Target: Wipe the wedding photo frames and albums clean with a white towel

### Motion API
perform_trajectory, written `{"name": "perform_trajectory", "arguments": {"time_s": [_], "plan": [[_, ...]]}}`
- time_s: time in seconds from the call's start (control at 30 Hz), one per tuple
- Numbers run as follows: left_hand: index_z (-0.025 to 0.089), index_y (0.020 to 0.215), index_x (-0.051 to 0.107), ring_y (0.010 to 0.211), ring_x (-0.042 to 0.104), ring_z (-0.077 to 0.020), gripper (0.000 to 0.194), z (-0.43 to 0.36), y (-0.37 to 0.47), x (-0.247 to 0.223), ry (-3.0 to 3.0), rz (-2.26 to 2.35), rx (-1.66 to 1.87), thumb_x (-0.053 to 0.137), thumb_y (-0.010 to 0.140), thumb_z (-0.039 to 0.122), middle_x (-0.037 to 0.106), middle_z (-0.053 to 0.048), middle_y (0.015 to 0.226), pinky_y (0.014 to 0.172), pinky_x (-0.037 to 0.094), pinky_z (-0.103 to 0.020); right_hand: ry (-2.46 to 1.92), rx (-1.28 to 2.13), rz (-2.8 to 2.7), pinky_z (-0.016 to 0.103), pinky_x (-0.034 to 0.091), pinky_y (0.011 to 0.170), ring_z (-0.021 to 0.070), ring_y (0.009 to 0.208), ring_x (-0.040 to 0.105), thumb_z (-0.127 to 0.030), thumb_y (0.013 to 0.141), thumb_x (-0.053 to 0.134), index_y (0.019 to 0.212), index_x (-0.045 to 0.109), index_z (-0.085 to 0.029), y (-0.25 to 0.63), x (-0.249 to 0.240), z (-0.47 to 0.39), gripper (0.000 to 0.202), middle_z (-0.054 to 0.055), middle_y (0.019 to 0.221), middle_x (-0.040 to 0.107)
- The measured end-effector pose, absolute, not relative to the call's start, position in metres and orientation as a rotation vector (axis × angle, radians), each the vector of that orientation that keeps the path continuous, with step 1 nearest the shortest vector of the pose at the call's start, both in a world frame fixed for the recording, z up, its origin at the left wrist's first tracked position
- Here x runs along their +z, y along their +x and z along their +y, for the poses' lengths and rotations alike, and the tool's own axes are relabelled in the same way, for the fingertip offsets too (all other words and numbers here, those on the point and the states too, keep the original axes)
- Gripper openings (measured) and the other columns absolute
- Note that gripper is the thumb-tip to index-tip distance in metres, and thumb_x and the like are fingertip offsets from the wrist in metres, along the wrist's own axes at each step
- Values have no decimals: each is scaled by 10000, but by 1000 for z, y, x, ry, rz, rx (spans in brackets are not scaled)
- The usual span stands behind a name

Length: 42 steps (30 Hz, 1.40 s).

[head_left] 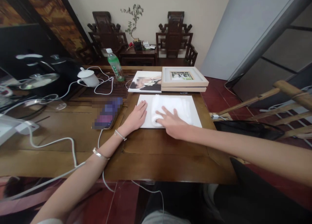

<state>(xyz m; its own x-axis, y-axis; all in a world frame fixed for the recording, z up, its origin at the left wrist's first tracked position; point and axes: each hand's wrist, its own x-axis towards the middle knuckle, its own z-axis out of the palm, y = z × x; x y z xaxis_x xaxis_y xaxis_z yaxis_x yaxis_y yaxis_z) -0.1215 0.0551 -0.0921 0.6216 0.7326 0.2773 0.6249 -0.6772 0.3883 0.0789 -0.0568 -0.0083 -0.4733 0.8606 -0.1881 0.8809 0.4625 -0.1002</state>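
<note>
A flat white panel lies on the wooden table in front of me. On its middle and right sits a folded white cloth, thick and soft, with a rolled edge at the left. My right hand is on the cloth, fingers spread over its top and the thumb at the rolled edge. Flat on the panel's left side rests my left hand, its fingers stretched out and close together, holding nothing. What the panel's covered part looks like is hidden by the cloth.
Behind the panel lie a photo panel and stacked wooden frames. Left of my left hand is a phone on a white cable. Farther left stand a green-labelled bottle, a lidded white cup and a pot.
</note>
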Motion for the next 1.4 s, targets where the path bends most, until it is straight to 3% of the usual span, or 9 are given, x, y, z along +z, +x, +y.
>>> {"name": "perform_trajectory", "arguments": {"time_s": [0.3, 0.5, 0.7, 0.93, 1.03, 1.2, 1.4], "plan": [[44, 1435, 397, 1471, 257, -301, 528, 54, -120, -91, 2604, 1110, 609, 263, 983, 281, 351, -202, 1544, 1188, 252, -526, 1363, -393, 2581, 708, 356, 1032, 393, 1469, 169, 67, 737, 410, 1287, 585, -195, 68, 13, -109, 634, 113, 1584, 317], [43, 1441, 388, 1477, 241, -294, 534, 54, -121, -92, 2603, 1121, 607, 262, 984, 289, 339, -209, 1549, 1189, 245, -524, 1466, -431, 2565, 750, 300, 1027, 387, 1471, 155, 87, 731, 367, 1301, 556, -185, 73, 14, -60, 659, 131, 1580, 316], [52, 1444, 396, 1474, 250, -295, 542, 55, -122, -92, 2589, 1102, 618, 268, 987, 316, 351, -199, 1545, 1189, 242, -518, 1622, -293, 2577, 691, 403, 956, 354, 1360, 381, 86, 764, 340, 1260, 570, -165, 78, 8, 1, 602, 208, 1346, 545], [63, 1447, 392, 1476, 245, -300, 535, 55, -122, -91, 2574, 1109, 608, 277, 983, 304, 345, -197, 1549, 1187, 237, -530, 1564, -187, 2630, 790, 244, 1018, 405, 1470, 135, 87, 734, 400, 1298, 553, -166, 80, -9, -20, 637, 159, 1585, 292], [53, 1448, 383, 1481, 231, -293, 535, 54, -122, -91, 2578, 1104, 610, 276, 983, 295, 339, -202, 1550, 1197, 229, -511, 1520, -271, 2634, 765, 230, 1058, 386, 1481, 114, 91, 730, 385, 1287, 577, -171, 76, -7, -55, 645, 139, 1593, 286], [60, 1449, 383, 1478, 240, -291, 534, 53, -122, -90, 2582, 1116, 605, 262, 982, 290, 335, -190, 1555, 1200, 225, -506, 1375, -341, 2639, 765, 311, 1018, 407, 1468, 160, 53, 745, 403, 1268, 601, -169, 67, 5, -102, 601, 135, 1581, 314], [72, 1459, 370, 1478, 240, -295, 532, 54, -123, -89, 2590, 1107, 575, 262, 980, 277, 329, -189, 1559, 1199, 220, -524, 1339, -369, 2638, 736, 355, 1003, 387, 1452, 225, 56, 766, 386, 1252, 590, -183, 63, 15, -89, 579, 133, 1545, 383]]}}
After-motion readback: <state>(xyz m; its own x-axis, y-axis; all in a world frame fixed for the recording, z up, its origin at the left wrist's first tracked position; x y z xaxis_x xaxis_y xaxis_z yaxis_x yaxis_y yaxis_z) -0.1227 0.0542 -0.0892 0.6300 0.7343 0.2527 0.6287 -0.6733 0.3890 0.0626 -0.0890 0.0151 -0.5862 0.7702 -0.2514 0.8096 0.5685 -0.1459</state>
